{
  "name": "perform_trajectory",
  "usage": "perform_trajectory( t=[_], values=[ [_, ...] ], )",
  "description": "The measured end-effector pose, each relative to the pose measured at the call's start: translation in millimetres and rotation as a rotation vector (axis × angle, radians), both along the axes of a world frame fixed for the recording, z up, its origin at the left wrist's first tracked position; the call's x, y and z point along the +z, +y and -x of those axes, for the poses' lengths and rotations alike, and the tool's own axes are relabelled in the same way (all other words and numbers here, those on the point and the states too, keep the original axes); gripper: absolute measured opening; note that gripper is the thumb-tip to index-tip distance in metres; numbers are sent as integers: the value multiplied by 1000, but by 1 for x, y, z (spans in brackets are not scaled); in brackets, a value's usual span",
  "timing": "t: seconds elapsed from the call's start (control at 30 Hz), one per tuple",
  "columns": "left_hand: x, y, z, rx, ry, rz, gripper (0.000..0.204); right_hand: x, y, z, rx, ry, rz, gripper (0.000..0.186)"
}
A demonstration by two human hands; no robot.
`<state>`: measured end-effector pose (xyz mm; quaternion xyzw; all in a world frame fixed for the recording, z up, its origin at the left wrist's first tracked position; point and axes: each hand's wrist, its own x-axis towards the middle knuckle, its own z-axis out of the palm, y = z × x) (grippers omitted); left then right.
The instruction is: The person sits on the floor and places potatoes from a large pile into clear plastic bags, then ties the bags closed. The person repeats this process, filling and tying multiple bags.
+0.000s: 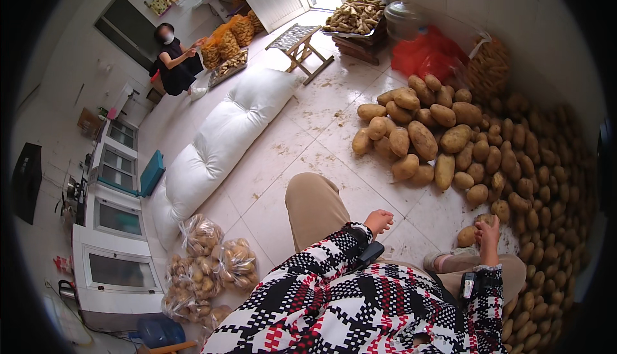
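Observation:
My left hand (379, 221) hovers over the floor near my knee, its fingers loosely bent and apart, with nothing seen in it. Farther right, my right hand (489, 237) has its fingers curled around a brown potato (483, 218) at the near edge of the heap. Another loose potato (466, 236) lies just left of that hand, close to my shoe. The big heap of potatoes (536, 180) spreads along the right wall, and its far end (422, 141) reaches toward the middle of the tiled floor.
Clear bags of potatoes (236, 264) stand at the left. Beyond them lies a long white stuffed sack (212, 155). A folding stool (299, 45), a tray of root vegetables (355, 17) and a red bag (427, 55) are farther off. Another person (172, 61) is at the far left.

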<state>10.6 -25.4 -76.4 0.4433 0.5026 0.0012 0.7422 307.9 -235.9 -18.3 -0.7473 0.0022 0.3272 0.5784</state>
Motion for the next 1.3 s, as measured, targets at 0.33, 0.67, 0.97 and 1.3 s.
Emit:
perform_trajectory(
  t=[0.33,0.67,0.97,1.3],
  values=[
    [-4,1,0,-1,-16,-14,29,-7,-2,-5,28,-2,-1,69],
    [1,1,1,-12,-28,2,26,2,0,0,33,-35,24,69],
    [11,2,1,-12,-35,16,25,7,2,1,56,2,27,67],
    [12,1,0,16,-48,20,26,6,2,2,63,-30,0,65]
  ],
)
